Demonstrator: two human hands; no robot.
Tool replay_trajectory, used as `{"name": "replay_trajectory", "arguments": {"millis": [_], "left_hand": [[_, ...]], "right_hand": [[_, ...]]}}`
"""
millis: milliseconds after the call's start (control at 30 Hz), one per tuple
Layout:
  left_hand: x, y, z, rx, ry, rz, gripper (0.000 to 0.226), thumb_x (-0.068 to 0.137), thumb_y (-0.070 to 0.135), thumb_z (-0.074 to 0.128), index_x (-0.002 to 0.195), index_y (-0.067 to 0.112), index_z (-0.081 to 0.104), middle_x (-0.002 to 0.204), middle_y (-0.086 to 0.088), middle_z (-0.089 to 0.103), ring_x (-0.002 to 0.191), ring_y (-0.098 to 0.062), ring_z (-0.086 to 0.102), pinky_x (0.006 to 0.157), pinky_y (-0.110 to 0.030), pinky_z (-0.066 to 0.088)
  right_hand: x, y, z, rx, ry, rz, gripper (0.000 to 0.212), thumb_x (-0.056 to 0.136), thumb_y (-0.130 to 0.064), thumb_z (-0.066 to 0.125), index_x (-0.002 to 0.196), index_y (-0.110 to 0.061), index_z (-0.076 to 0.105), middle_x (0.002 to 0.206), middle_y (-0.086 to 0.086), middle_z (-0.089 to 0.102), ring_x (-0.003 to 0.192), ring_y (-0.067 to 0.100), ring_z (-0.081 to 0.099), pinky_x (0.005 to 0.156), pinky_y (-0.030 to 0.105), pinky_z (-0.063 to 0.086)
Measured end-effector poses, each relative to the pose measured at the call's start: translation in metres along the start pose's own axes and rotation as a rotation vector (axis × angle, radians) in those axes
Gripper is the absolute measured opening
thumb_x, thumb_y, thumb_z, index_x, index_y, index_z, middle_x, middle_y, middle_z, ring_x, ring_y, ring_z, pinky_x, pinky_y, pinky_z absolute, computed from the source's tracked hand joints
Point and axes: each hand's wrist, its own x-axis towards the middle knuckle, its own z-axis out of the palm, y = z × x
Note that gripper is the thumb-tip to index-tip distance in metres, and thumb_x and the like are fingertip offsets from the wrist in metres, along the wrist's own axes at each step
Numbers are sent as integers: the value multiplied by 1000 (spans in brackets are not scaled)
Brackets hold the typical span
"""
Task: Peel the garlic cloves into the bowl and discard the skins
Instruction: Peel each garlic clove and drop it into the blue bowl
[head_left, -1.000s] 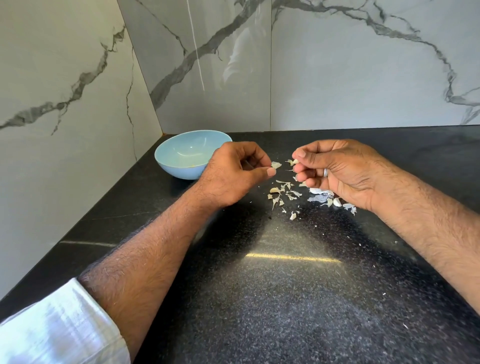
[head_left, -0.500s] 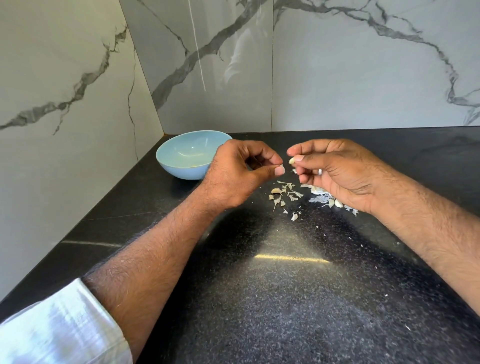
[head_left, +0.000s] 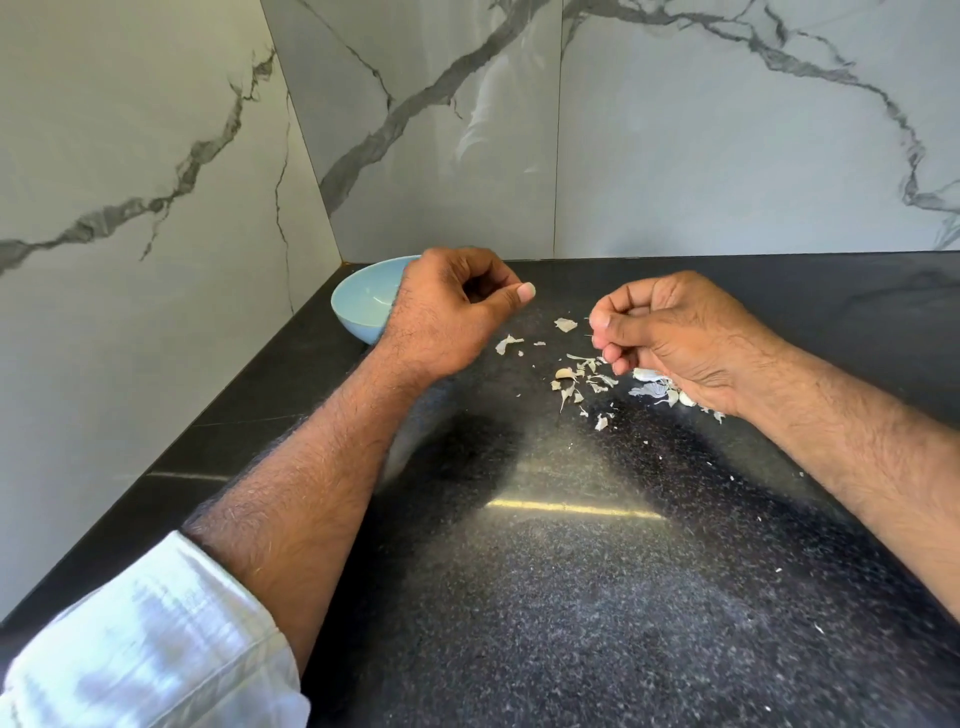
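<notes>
My left hand (head_left: 457, 312) hovers beside the light blue bowl (head_left: 363, 306) and covers its right rim; its fingers are curled, the thumb sticks out, and nothing shows in it. My right hand (head_left: 670, 338) is further right, fingertips pinched together on a garlic clove that they almost wholly hide. Torn garlic skins (head_left: 582, 384) litter the black counter (head_left: 571, 571) between and below the hands. Two larger skin flakes (head_left: 565, 325) lie apart near the back. A brownish clove (head_left: 565, 374) lies among the skins, and pale cloves (head_left: 649, 375) peek out under my right hand.
Marble walls (head_left: 156, 208) meet in a corner just behind the bowl. The bowl's visible inside looks bare. Fine white crumbs dot the counter towards the front right.
My hands have pulled apart. The left hand moved left to the bowl. Two skin flakes now lie on the counter between the hands.
</notes>
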Motion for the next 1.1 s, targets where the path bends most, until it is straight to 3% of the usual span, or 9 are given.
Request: {"name": "replay_trajectory", "arguments": {"millis": [200,267,367,467,567,667,733,967,1100], "left_hand": [[8,-11,-24,105,62,-53,18,94,42,80,84,27,77,74,15,71,70,1,64,65,-19,48],[11,-22,-32,139,71,-98,16,93,41,80,86,28,77,79,16,72,75,0,65,71,-24,52],[14,-42,-49,205,138,-173,13,90,36,83,84,27,76,80,14,70,75,-6,62,72,-28,51],[18,-57,-65,242,208,-243,14,87,31,83,78,25,73,74,13,68,72,-9,63,69,-28,50],[19,-65,-76,282,249,-281,14,87,31,81,77,27,72,75,13,68,74,-10,64,71,-30,52],[17,-64,-78,310,284,-289,6,90,26,74,89,27,79,83,11,72,82,-16,68,77,-34,58],[16,-60,-76,324,302,-279,19,89,21,67,99,26,82,91,9,74,86,-18,69,78,-33,57],[18,-50,-63,347,342,-199,20,88,23,66,105,27,76,90,12,71,85,-16,66,75,-31,54],[17,-40,-37,293,246,-89,12,91,26,70,101,27,75,83,13,68,76,-10,60,73,-29,49]], "right_hand": [[12,-19,14,-274,83,-74,22,90,-36,81,83,-14,81,70,0,72,61,10,56,58,25,50],[23,-26,27,-303,27,-29,9,95,-22,77,89,-17,83,80,0,76,73,13,64,68,29,54],[44,-44,51,-324,-12,-18,14,95,-1,73,98,-11,81,89,6,80,79,15,73,76,30,61],[66,-61,77,-325,-34,-80,9,89,-4,81,97,-5,77,84,9,80,74,17,75,71,30,61],[95,-65,103,-450,-1,-157,8,85,-13,86,89,-15,80,79,2,79,72,13,74,71,33,61],[118,-61,122,-727,-27,-204,4,87,-21,84,87,-24,81,84,-6,77,81,12,73,70,29,61],[128,-58,130,-797,-72,-166,4,89,-21,81,89,-25,81,89,-7,75,83,12,72,64,26,58],[123,-67,94,-665,-4,-148,19,71,-24,96,80,-22,79,76,-11,75,78,7,68,66,24,48],[87,-62,41,-618,42,-159,18,75,-19,94,85,-22,79,71,-17,72,70,-1,63,70,22,47]]}}
